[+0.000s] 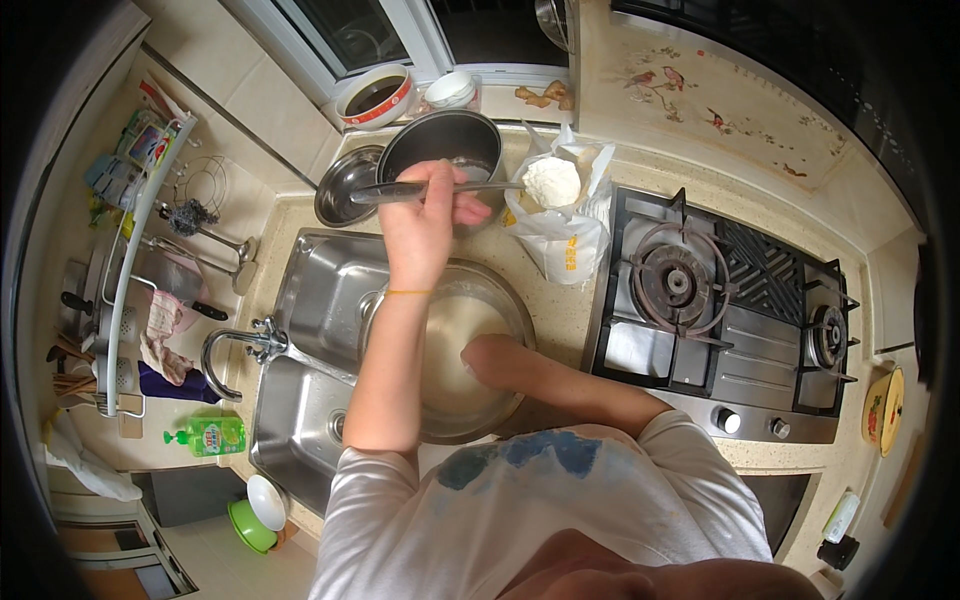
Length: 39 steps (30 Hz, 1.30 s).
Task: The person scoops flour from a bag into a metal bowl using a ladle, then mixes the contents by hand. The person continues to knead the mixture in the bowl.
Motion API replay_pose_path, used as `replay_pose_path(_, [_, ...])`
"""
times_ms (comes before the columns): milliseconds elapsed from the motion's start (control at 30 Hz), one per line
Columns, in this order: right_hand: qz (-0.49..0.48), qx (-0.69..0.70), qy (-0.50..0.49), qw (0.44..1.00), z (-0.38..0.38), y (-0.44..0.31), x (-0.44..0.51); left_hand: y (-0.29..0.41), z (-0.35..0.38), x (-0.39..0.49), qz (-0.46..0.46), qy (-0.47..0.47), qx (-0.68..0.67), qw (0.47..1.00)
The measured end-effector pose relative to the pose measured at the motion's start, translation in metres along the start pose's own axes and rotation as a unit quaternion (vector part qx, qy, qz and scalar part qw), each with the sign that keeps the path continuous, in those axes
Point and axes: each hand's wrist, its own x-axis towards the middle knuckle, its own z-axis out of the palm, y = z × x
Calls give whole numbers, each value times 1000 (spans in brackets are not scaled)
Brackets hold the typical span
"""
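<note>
My left hand (424, 199) grips the handle of a metal ladle (375, 193), held level across the mouth of a dark cooking pot (442, 131). White powder that looks like flour (551, 182) is heaped at the ladle's far end, over an open white plastic bag (562, 251). Below my left forearm sits a large metal basin (525, 322) of pale, batter-like liquid (454, 352). My right hand (484, 360) dips into this liquid past the wrist; its fingers are hidden.
A double steel sink (300, 427) with a tap (244, 337) lies left. On the right is a gas hob (675, 300). A metal bowl (330, 195) stands beside the pot. Behind are a bowl of dark liquid (375, 94), white bowls (450, 90) and ginger (547, 95). Detergent (214, 436) stands left.
</note>
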Motion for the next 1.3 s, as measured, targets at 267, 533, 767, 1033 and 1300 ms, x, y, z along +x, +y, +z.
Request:
replay_pose_path(267, [-7, 15, 27, 999, 10, 8, 0, 5, -5, 0, -1, -1, 3, 1000])
replay_pose_path(533, [-19, 16, 44, 999, 6, 4, -2, 5, -10, -5, -10, -3, -11, 1000])
replay_pose_path(767, [-17, 16, 42, 999, 6, 5, -2, 3, -11, -6, -22, -9, -1, 1000])
replay_pose_path(1033, [-10, 29, 33, 999, 7, 6, -1, 2, -13, -12, -27, -3, -6, 1000])
replay_pose_path(1300, [-19, 13, 32, 999, 2, 1, -2, -2, -17, -17, -15, 9, -13, 1000])
